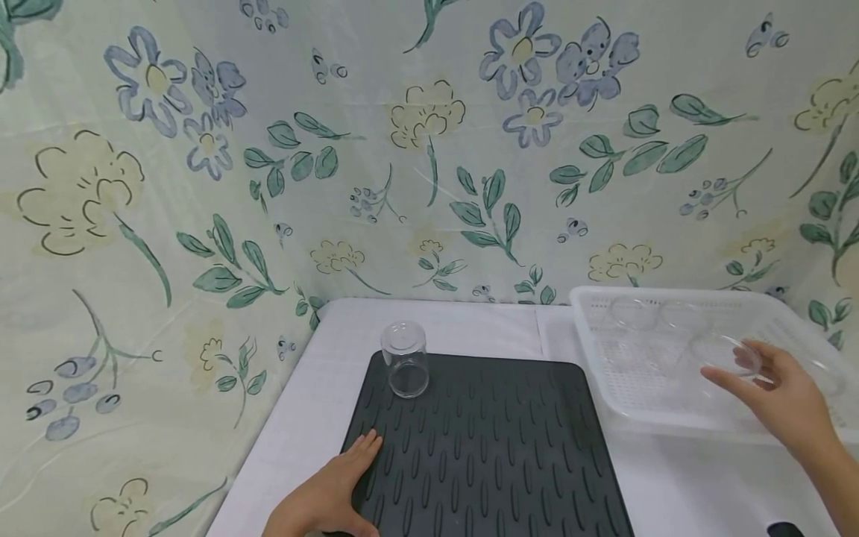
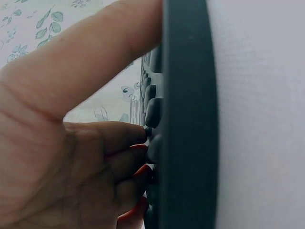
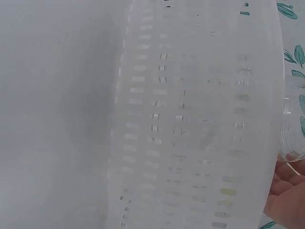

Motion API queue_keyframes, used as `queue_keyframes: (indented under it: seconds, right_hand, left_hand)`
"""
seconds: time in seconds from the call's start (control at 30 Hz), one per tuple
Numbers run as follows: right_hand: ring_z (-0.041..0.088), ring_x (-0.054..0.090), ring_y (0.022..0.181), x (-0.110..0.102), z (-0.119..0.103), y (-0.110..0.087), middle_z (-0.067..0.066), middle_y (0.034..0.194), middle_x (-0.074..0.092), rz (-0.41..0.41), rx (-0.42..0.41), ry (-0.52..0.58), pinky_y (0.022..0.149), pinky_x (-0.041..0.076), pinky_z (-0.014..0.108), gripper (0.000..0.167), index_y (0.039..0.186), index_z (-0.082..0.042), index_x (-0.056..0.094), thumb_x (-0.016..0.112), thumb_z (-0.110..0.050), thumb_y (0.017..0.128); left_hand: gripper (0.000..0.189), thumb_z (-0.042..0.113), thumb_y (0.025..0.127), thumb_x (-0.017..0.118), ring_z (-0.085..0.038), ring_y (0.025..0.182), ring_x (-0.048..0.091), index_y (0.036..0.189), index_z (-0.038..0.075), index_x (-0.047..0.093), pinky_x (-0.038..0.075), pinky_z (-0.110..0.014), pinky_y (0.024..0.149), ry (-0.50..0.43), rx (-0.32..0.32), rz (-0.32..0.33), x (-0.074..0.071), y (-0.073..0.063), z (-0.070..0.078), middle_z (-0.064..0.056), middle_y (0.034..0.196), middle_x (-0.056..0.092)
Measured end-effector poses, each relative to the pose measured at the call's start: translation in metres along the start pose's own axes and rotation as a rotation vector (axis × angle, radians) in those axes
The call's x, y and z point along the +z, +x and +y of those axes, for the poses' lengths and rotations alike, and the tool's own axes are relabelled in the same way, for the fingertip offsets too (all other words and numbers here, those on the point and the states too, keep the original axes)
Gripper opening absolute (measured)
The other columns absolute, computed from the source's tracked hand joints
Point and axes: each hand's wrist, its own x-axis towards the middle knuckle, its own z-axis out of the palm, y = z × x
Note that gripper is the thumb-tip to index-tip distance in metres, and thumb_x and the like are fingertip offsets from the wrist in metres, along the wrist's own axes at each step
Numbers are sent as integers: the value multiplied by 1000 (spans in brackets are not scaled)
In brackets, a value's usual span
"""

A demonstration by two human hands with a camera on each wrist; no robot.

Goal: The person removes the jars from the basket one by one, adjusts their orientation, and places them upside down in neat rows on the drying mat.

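My right hand (image 1: 785, 391) holds a clear drinking glass (image 1: 723, 355) by its rim end, thumb on one side and fingers on the other, over the white plastic basket (image 1: 620, 412). In the right wrist view, part of that glass (image 3: 291, 131) shows past the basket's rim, above the fingers. My left hand (image 1: 332, 488) rests at the left edge of a black ridged mat (image 1: 479, 455). The left wrist view has its fingertips touching the ridges and the thumb at the mat's near edge. Another clear glass (image 1: 406, 362) stands upside down at the mat's far left corner.
Several more clear glasses (image 1: 634, 317) are inside the basket, at the right of the white-covered table (image 1: 463, 321). A floral curtain (image 1: 376, 186) hangs behind and to the left. A small black object (image 1: 784, 529) lies at the lower right.
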Motion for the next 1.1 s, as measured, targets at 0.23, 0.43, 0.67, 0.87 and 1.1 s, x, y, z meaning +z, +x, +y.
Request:
queue_keyframes:
  seconds: [0.23,0.43,0.67,0.87,1.1]
  right_hand:
    - [57,22,134,-2,-10,-7,41,146,24,43,-7,57,105,22,64,92,152,7,8,63,-40,95]
    - [54,24,135,0,-14,-11,38,147,28,85,-43,92,109,19,59,89,155,1,11,65,-36,94]
    - [33,27,143,1,-20,-15,31,150,30,135,-110,126,110,21,19,84,156,-8,16,67,-31,93]
    - [7,33,139,-1,-29,-19,26,151,34,148,-157,144,88,25,-3,82,156,-15,20,69,-28,92]
    - [-14,37,121,-2,-44,-22,14,150,39,169,-264,177,92,25,-2,77,154,-17,28,72,-20,91]
  left_hand:
    - [125,43,57,93,-44,143,18,151,-6,26,22,-72,103,-1,16,6,0,0,0,-24,157,19]
    - [126,44,56,93,-44,143,19,150,-6,27,22,-72,102,0,14,14,1,1,0,-24,157,20]
    - [126,47,57,92,-43,143,19,151,-5,26,22,-71,103,8,2,12,1,2,-1,-22,157,20]
    - [126,47,57,92,-43,143,18,151,-5,26,22,-71,104,-1,1,14,1,2,0,-22,158,19]
    - [127,48,57,92,-43,144,18,151,-5,26,23,-70,104,3,-9,24,2,2,3,-21,158,20]
